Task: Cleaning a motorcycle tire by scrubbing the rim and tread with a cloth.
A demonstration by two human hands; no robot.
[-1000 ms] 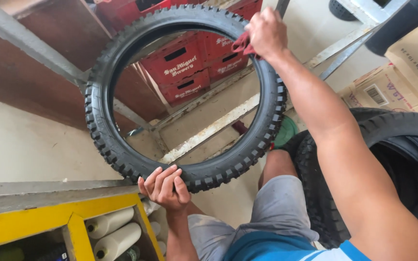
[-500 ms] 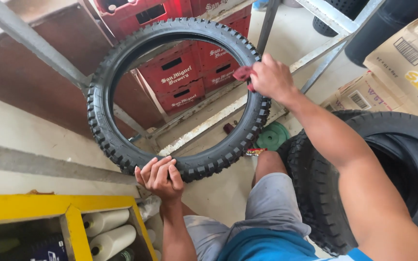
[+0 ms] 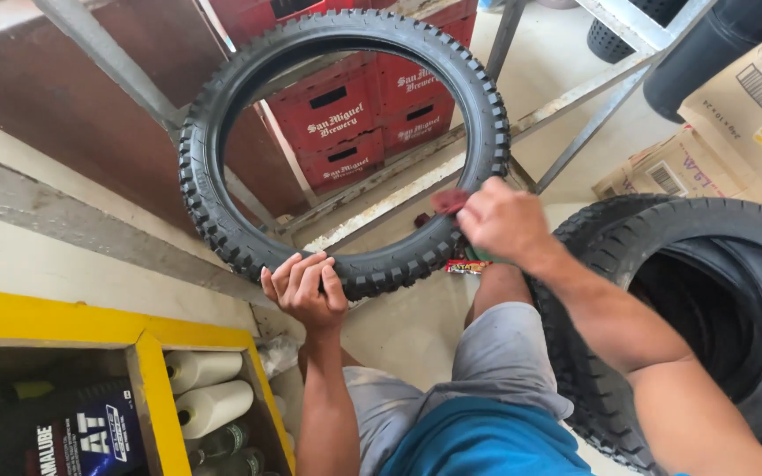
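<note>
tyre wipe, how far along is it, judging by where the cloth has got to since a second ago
Done, it seems: the cloth has travelled from the top right of the tyre down its right side. In hand: the left hand grips the bottom edge while the right hand rubs a red cloth at the lower right. Left: the bottom and left side, where no wiping shows; how clean the tread is cannot be told.

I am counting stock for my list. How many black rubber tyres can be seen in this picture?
3, perhaps more: one knobby black rubber tyre held up by the left hand and right hand, one large tyre at right, one partly visible tyre behind the metal rack. Others may be hidden.
</note>
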